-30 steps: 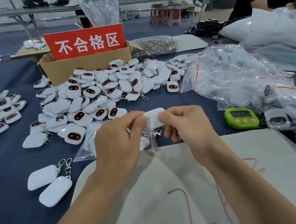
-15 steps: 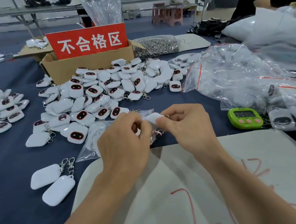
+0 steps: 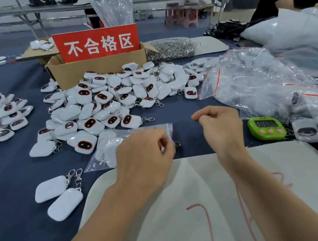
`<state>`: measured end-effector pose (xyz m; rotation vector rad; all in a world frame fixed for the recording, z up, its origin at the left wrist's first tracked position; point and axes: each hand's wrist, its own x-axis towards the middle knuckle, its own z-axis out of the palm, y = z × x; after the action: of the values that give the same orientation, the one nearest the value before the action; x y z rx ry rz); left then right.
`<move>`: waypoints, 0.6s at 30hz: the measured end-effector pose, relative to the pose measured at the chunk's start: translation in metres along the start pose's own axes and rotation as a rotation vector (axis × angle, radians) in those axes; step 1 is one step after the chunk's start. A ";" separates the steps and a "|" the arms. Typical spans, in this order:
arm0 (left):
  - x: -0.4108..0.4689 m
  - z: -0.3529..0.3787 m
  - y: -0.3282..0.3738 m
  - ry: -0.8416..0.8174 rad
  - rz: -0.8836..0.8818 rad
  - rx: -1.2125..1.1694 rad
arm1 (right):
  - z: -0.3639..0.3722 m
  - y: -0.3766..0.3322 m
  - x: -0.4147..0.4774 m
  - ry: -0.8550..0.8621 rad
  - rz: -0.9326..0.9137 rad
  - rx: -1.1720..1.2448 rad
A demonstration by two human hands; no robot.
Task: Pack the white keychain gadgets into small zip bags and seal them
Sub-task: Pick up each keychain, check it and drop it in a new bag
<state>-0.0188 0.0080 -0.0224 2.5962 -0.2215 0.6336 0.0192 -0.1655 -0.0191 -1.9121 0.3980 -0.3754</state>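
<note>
Now L grip [image 3: 144,152] pinches zip bag [image 3: 120,140]; R grip [image 3: 221,126] curled, empty.

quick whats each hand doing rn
left hand: closed, grip on a keychain gadget, only its clasp showing
right hand: closed, fingers curled, holding nothing visible
</note>
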 end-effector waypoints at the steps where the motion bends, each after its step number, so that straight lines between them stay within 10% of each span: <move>1: 0.000 0.003 0.000 -0.050 0.008 0.058 | 0.002 0.003 0.002 -0.007 -0.003 -0.044; 18: 0.003 0.001 -0.009 -0.187 0.054 -0.091 | 0.057 0.006 0.071 -0.228 -0.340 -0.712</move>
<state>-0.0133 0.0148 -0.0250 2.5684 -0.3719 0.3892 0.1073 -0.1520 -0.0401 -2.7005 0.0421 -0.2438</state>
